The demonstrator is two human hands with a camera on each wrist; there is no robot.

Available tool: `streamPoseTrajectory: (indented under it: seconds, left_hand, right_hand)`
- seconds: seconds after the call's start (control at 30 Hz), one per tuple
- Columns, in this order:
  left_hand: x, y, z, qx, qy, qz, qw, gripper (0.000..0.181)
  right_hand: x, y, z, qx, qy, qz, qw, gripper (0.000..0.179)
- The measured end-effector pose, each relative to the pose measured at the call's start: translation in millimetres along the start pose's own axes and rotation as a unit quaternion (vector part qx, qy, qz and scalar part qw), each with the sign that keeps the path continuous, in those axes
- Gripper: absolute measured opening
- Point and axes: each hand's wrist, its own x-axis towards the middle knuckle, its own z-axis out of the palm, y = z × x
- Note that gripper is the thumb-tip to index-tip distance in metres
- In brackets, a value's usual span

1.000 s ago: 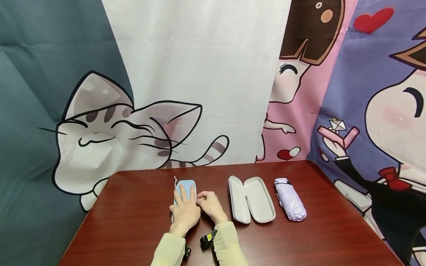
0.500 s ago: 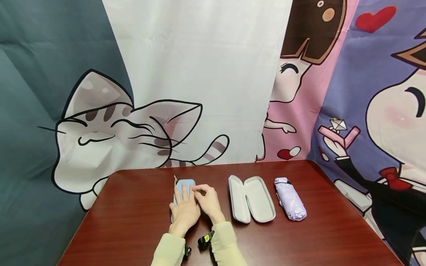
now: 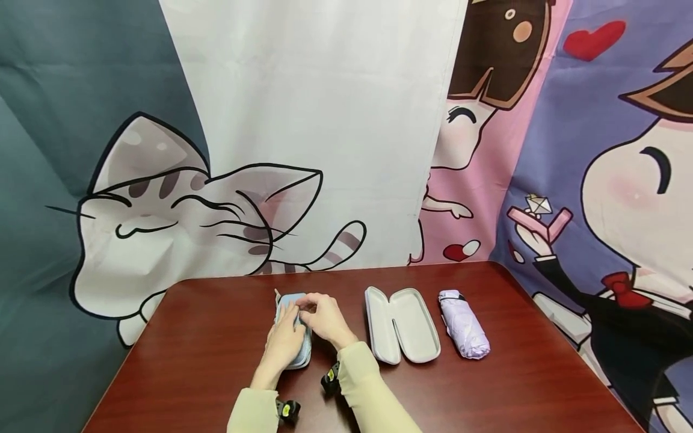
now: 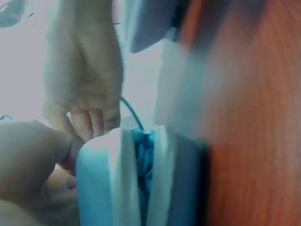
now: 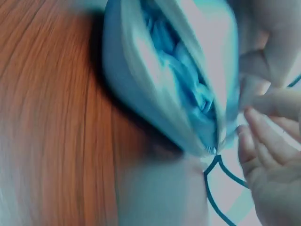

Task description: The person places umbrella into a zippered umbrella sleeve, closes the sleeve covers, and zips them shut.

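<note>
On the table lies a light-blue hard zip case (image 3: 299, 355), its long zip parted. In both wrist views folded blue fabric (image 5: 188, 84) shows in the gap between its pale edges. My left hand (image 3: 283, 343) lies over the left part of the lid, fingers bent round it, thumb on top. At the far right corner of the case is my right hand (image 3: 325, 319), its bent fingers meeting the left fingertips. In the right wrist view the small zip slider (image 5: 212, 150) sits at the gap's end, close to the right fingertips; whether they pinch its pull is hidden.
To the right an opened, pale grey hard case (image 3: 414, 325) lies with both halves facing up. Beyond it is a folded lilac umbrella (image 3: 464, 325). The dark red table (image 3: 216, 349) ends against a printed cloth backdrop (image 3: 335, 120).
My right hand has moved from the case's right side to its far right corner. The left hand, flat on the lid before, has shifted left and bent its fingers, baring the near end.
</note>
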Motion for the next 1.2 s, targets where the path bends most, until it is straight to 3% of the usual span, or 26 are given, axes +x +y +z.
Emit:
streamPoseTrajectory:
  seconds: [0.2, 0.3, 0.37, 0.5, 0.7, 0.83, 0.9, 0.97, 1.1, 1.2]
  left_hand:
    - [0.3, -10.5, -12.9, -0.096, -0.024, -0.018, 0.9949, 0.073]
    - [-0.3, -16.5, -20.0, -0.131, -0.029, -0.031, 0.9905, 0.075]
    - [-1.3, -22.3, -24.4, -0.148, -0.035, -0.036, 0.9876, 0.075]
    - [-3.3, -35.8, -34.0, -0.152, -0.07, -0.048, 0.9847, 0.081]
    - [-0.7, -49.3, -45.6, -0.161, -0.134, -0.069, 0.9754, 0.09]
    - [4.0, -59.6, -51.6, -0.213, -0.148, -0.063, 0.9638, 0.076]
    - [7.6, -63.7, -53.5, -0.221, -0.144, -0.055, 0.963, 0.063]
    - [11.8, -66.7, -54.1, -0.21, -0.135, -0.047, 0.9671, 0.051]
    - [19.5, -68.8, -52.9, -0.137, -0.104, -0.035, 0.9846, 0.037]
    - [23.8, -68.5, -51.3, -0.09, -0.092, -0.033, 0.9911, 0.032]
  right_hand:
    - [5.1, -2, 4, 0.0, -0.064, -0.07, 0.9955, 0.036]
    - [10.9, -6, 3, -0.066, -0.115, -0.1, 0.9862, 0.039]
    - [14.5, -10, 0, -0.118, -0.153, -0.114, 0.9746, 0.041]
    - [21.0, -21, -7, -0.21, -0.234, -0.147, 0.9378, 0.039]
    - [24.5, -39, -16, -0.301, -0.345, -0.142, 0.8777, 0.044]
    - [24.6, -44, -19, -0.381, -0.381, -0.156, 0.8278, 0.06]
    - [24.6, -44, -21, -0.415, -0.383, -0.173, 0.8072, 0.065]
    - [24.3, -43, -22, -0.436, -0.382, -0.188, 0.793, 0.069]
    - [22.1, -39, -21, -0.451, -0.378, -0.213, 0.78, 0.076]
    - [20.3, -36, -18, -0.466, -0.373, -0.233, 0.7675, 0.078]
